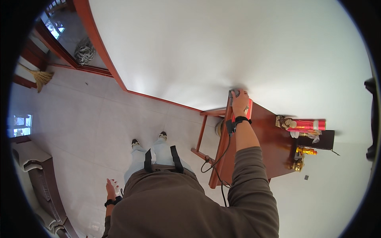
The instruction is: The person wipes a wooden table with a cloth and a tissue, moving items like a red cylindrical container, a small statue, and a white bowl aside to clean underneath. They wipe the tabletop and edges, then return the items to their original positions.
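My right hand (240,102) grips a grey cloth (233,93) at the corner of a red-brown wooden table (262,128), close to the white wall (208,59). A red item (250,107) lies on the tabletop beside that hand, partly covered by it. My left hand (111,188) hangs low at my other side, around a clear, whitish object (116,188) that I cannot make out. Both wrists wear black straps, and a black cable (221,157) runs down from the right one past the table's edge.
Along the table's far end stand a small figurine (284,122), a red cylinder (320,125), a dark box (327,139) and gold ornaments (298,164). A straw broom (43,78) leans by the doorway at upper left. A sofa (44,184) stands at lower left.
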{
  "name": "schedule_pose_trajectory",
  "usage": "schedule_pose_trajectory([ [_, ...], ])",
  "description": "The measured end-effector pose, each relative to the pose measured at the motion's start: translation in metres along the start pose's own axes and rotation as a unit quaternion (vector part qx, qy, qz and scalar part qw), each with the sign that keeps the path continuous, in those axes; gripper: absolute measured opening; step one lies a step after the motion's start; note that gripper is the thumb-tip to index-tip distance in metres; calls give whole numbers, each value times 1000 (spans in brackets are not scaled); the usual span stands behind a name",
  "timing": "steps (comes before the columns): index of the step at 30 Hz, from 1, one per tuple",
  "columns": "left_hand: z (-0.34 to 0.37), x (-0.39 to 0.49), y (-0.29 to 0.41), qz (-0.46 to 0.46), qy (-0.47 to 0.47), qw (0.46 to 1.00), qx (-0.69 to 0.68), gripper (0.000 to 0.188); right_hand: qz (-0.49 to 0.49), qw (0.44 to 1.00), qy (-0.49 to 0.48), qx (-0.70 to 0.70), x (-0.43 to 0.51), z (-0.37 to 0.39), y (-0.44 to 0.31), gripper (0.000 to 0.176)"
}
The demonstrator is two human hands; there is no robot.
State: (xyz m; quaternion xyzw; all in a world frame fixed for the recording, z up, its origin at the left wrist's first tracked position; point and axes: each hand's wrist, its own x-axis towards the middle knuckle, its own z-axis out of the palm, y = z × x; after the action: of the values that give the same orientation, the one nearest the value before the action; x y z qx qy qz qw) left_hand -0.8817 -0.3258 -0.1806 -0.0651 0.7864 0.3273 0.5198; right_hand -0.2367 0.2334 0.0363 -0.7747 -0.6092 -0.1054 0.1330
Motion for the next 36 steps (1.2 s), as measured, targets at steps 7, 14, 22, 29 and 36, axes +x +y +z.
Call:
schedule_pose_trajectory([
  [7, 21, -10, 25, 4, -16, 1000, 23, 65, -17, 999, -28, 28, -29, -8, 4, 28],
  [14, 57, -7, 67, 50, -35, 997, 50, 64, -96, 992, -48, 62, -67, -23, 20, 26],
  [22, 50, -23, 77, 69, -42, 995, 57, 63, 32, 997, 12, 70, 5, 11, 8, 29],
  [29, 34, -17, 54, 24, -22, 999, 38, 65, 91, 990, -85, 66, -50, -23, 20, 38],
  [36, 37, -15, 60, 41, -57, 996, 63, 64, 170, 979, -102, 57, 11, 4, 22, 49],
])
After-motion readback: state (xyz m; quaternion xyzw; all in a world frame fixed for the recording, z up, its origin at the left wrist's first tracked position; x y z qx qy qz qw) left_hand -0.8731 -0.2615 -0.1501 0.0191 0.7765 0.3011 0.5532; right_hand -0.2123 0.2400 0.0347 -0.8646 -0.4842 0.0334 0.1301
